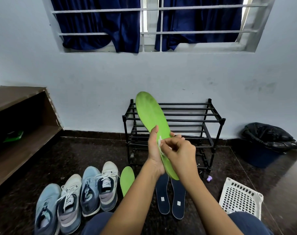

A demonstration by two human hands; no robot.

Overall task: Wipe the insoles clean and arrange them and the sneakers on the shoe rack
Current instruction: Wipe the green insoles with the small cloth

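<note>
My left hand [153,150] grips a green insole [151,114] by its lower half and holds it upright in front of the black shoe rack [210,119]. My right hand [180,151] pinches a small white wipe [160,144] against the insole's face. A second green insole [127,179] lies on the floor beside my left forearm. Two dark blue insoles [169,195] lie side by side below my hands. Several sneakers [76,195], light blue and white-grey, stand in a row at the lower left. The rack's shelves hold nothing.
A white perforated basket [241,199] sits at the lower right. A blue bin with a black liner [266,143] stands right of the rack. A brown wooden shelf [20,126] runs along the left wall. A small purple object [209,178] lies near the rack's foot.
</note>
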